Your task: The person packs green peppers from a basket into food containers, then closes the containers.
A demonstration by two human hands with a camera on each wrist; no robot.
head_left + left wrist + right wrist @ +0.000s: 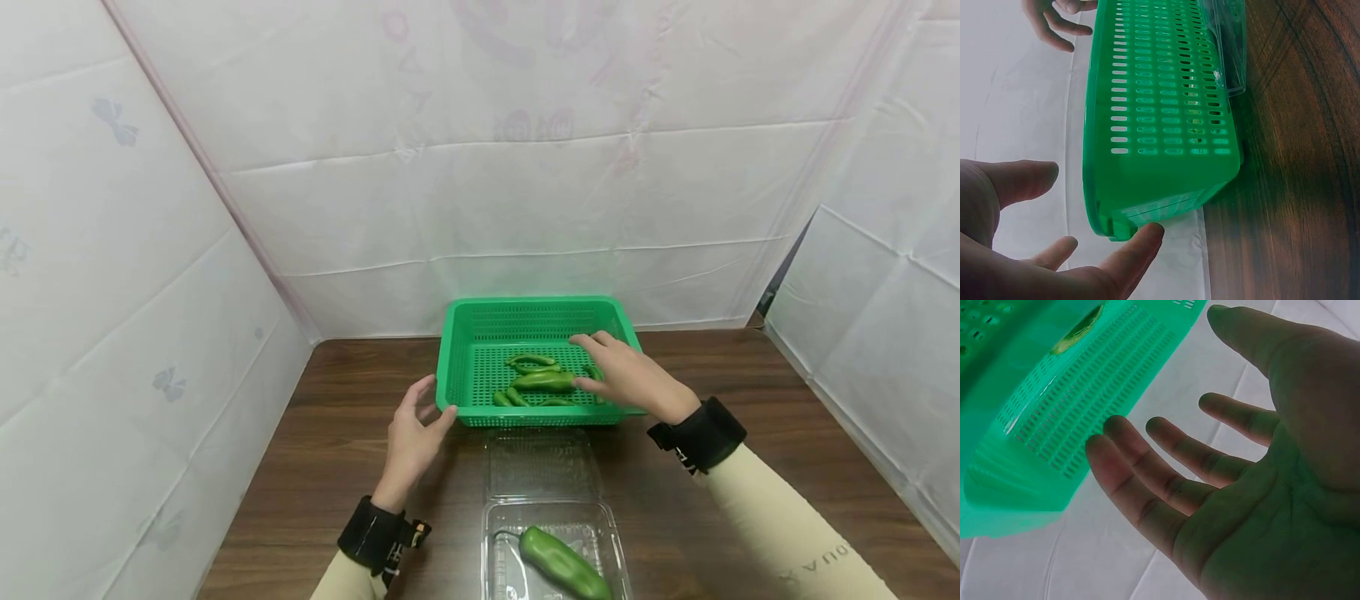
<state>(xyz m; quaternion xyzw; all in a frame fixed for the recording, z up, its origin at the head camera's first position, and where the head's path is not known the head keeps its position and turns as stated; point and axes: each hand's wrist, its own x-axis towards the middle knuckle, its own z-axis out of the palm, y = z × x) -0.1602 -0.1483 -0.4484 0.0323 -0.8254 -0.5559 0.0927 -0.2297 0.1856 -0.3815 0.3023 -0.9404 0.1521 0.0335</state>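
Note:
A green perforated plastic basket (540,308) stands at the back of the table with several green peppers (543,382) on its floor. My left hand (412,435) is at the basket's front left corner, fingers spread and relaxed; in the left wrist view one fingertip overlaps the basket's end wall. Over the basket's right side hovers my right hand (633,379), its fingers extended and apart with nothing between them. In front of the basket lies a clear plastic clamshell box (491,550), lid folded back toward the basket. One large green pepper (564,562) rests inside it.
The dark wood-grain table (345,400) carries everything. White sheeting (525,208) hangs behind the basket and along both sides. The clamshell's transparent lid (542,467) lies flat right at the basket's front wall.

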